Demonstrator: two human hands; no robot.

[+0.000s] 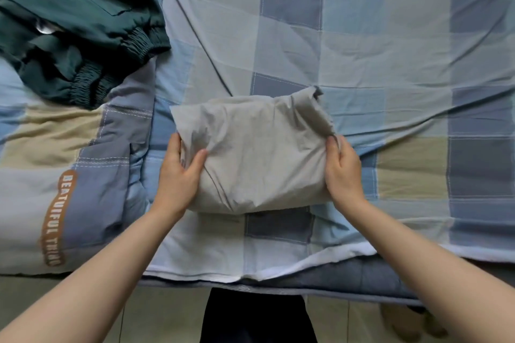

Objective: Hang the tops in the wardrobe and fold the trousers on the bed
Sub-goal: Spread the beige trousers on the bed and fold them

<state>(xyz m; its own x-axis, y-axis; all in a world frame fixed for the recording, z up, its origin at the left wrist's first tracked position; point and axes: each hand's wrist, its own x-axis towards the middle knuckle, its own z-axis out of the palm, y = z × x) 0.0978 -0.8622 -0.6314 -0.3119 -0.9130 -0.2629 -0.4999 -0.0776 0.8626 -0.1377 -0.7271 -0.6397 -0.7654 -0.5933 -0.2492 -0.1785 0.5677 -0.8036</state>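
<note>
Folded beige trousers on checked bed sheet, near front edge. L hand grips left end, R hand pinches right end. Risk: top-right flap loose, bundle may unfold if lifted unevenly. Green garment at far-left corner, unfolded.

Both arms outstretched; left hand and right hand gripping (thumbs uppermost).

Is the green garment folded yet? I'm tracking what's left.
No, the green garment lies crumpled at the bed's far left, away from both hands, which hold the folded grey trousers.
</note>
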